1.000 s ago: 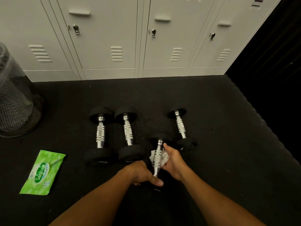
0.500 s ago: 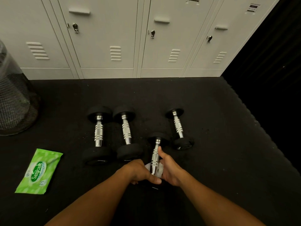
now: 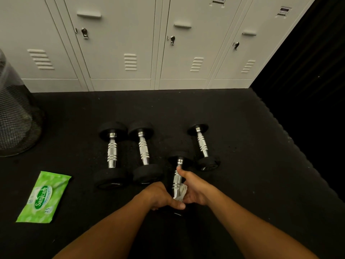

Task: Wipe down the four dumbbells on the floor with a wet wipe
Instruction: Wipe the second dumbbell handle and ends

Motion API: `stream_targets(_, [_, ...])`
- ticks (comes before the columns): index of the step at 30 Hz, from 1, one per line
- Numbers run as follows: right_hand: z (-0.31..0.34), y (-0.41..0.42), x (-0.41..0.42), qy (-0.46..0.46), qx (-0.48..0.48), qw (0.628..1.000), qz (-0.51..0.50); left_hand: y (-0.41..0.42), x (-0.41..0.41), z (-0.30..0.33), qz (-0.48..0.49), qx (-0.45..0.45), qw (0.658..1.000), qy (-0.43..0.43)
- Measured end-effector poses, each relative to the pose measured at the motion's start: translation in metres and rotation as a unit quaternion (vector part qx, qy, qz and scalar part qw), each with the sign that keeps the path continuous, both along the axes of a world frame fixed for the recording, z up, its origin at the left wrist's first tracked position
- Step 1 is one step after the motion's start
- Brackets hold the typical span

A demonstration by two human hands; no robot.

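Observation:
Several black-ended dumbbells with chrome handles lie on the dark floor. The third dumbbell [image 3: 177, 176] is pulled nearer than the rest. My left hand [image 3: 160, 197] grips its near black end, which the hand mostly hides. My right hand [image 3: 194, 187] holds a white wet wipe [image 3: 182, 192] against the lower part of its chrome handle, thumb stretched up along the bar. Two dumbbells lie side by side to the left, the leftmost dumbbell [image 3: 112, 154] and the second dumbbell [image 3: 143, 152]. The fourth dumbbell [image 3: 202, 146] lies to the right.
A green wet-wipe packet [image 3: 43, 197] lies on the floor at the left. A black mesh bin [image 3: 16, 116] stands at the far left. White lockers [image 3: 121, 43] line the back. The mat's edge [image 3: 280, 128] runs diagonally at the right.
My right hand has slid the wipe down the handle from its upper part toward the near end. The view has shifted slightly; the other dumbbells have stayed put.

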State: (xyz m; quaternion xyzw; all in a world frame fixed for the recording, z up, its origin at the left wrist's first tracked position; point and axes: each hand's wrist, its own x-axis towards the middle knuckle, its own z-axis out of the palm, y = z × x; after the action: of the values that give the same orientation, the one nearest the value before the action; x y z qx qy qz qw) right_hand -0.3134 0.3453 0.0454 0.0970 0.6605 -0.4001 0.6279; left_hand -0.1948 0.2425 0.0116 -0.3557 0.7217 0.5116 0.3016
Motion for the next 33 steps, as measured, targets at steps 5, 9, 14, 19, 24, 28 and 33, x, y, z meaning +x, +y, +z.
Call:
stream_targets(5, [-0.013,-0.003,0.009,0.027,0.005,1.000,-0.016,0.000,0.002,0.000,-0.003,-0.011,1.000,-0.009])
stream_targets(9, [-0.005,0.000,0.005,0.033,0.020,0.999,0.000,-0.001,0.004,-0.003,0.012,-0.004,1.000,-0.002])
stream_targets(14, [0.016,0.007,-0.001,0.136,0.065,0.986,0.078,-0.004,0.006,-0.005,0.027,0.016,0.999,0.008])
stream_targets(19, [0.026,0.006,-0.009,0.394,0.001,0.888,0.237,-0.008,0.010,-0.011,0.033,0.022,0.999,0.011])
stream_targets(24, [0.009,0.016,0.003,0.508,-0.080,0.633,0.578,-0.011,0.011,-0.011,0.025,0.040,0.999,0.019])
stream_targets(28, [-0.002,0.023,-0.002,0.469,-0.134,0.504,0.713,-0.010,0.010,-0.007,0.019,0.048,0.999,0.017])
stream_targets(33, [0.008,0.024,-0.020,0.444,-0.150,0.451,0.759,-0.008,0.005,-0.002,0.004,0.026,1.000,-0.017])
